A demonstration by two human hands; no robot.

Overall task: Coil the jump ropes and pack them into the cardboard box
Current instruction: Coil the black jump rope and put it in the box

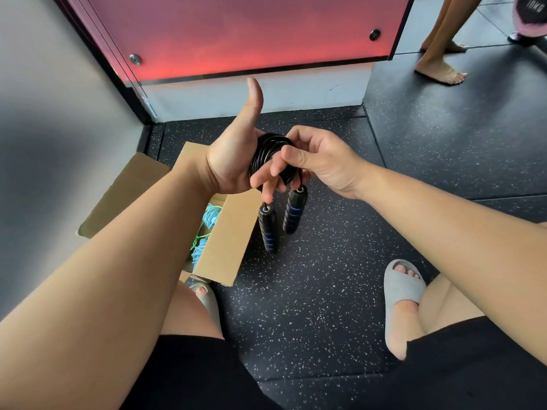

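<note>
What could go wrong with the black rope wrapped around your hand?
1. The black rope is coiled around the left hand, with only the right hand pinching it; sliding it off could let the loops spring open.
2. Both handles dangle free and might snag on the cardboard box flap.
3. The blue and green ropes already inside could tangle with it.

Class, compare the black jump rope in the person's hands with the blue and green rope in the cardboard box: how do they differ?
The black jump rope is wound around the left hand, above the floor; the blue and green rope lies inside the cardboard box. The black one's two handles hang free; the other's handles cannot be made out. The black one is thick and dark, the other thin and bright. Both are bundled.
</note>
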